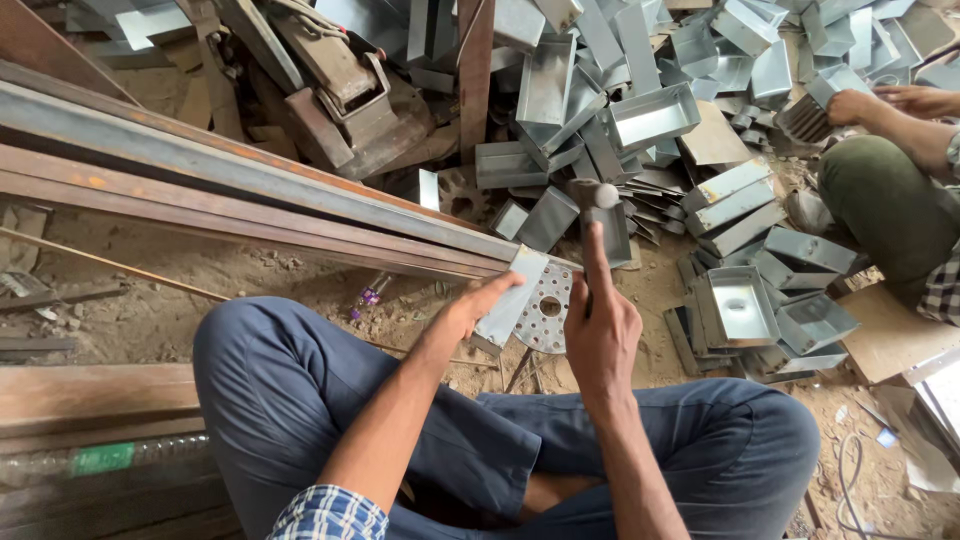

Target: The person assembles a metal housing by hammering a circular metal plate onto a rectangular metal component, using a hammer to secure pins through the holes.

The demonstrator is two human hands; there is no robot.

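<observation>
My left hand (478,303) grips a bent strip of grey sheet metal (513,297), holding it against the end of a long steel bar (300,200). My right hand (601,335) is closed around the handle of a hammer, its index finger stretched up along the shaft. The hammer head (597,194) is raised above the strip. A round perforated metal disc (547,307) lies on the ground just behind the strip, between my two hands. My crossed legs in blue trousers fill the bottom of the view.
A heap of folded grey metal boxes (640,110) covers the ground ahead, and a stack of open trays (740,305) stands to the right. Another person crouches at the far right, their hand (850,105) on a box. Rusty beams lie left.
</observation>
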